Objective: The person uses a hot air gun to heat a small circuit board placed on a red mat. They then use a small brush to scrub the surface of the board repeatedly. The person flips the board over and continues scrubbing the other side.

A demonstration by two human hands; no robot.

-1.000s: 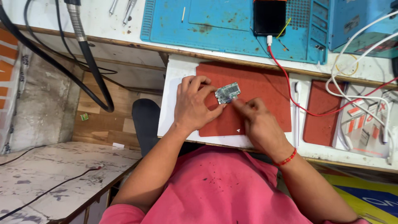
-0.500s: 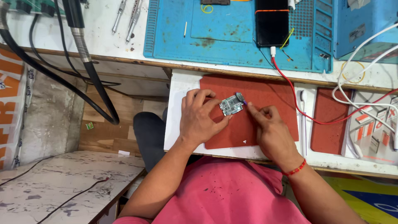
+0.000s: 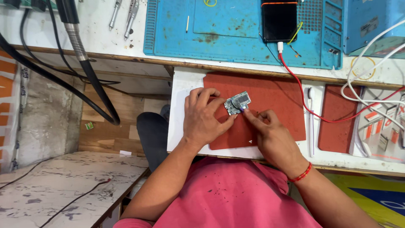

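Head view, looking down on the white worktop [image 3: 185, 84]. I take the red mat [image 3: 274, 101] as my landmark. A small circuit board [image 3: 237, 102] with a metal shield lies on the mat's upper left part. My left hand [image 3: 204, 120] rests on the mat's left edge, fingers curled around the board's left side and pinching it in place. My right hand [image 3: 270, 135] lies on the lower middle of the mat, closed into a loose fist, with its forefinger tip [image 3: 246, 112] pressed against the board's lower right corner; I cannot tell whether a fine tool sits between the fingers. A red thread bracelet [image 3: 301, 174] circles the right wrist, below the mat.

Above the mat lies a blue work mat [image 3: 236, 38], carrying a dark phone [image 3: 278, 20]. A red cable [image 3: 295, 84] runs from the phone down across the red mat's right edge. Right of the mat sit a second, smaller red mat [image 3: 335, 122] and white cables [image 3: 367, 76]. Far left of the mat a black hose [image 3: 90, 80] hangs over the worktop's edge.
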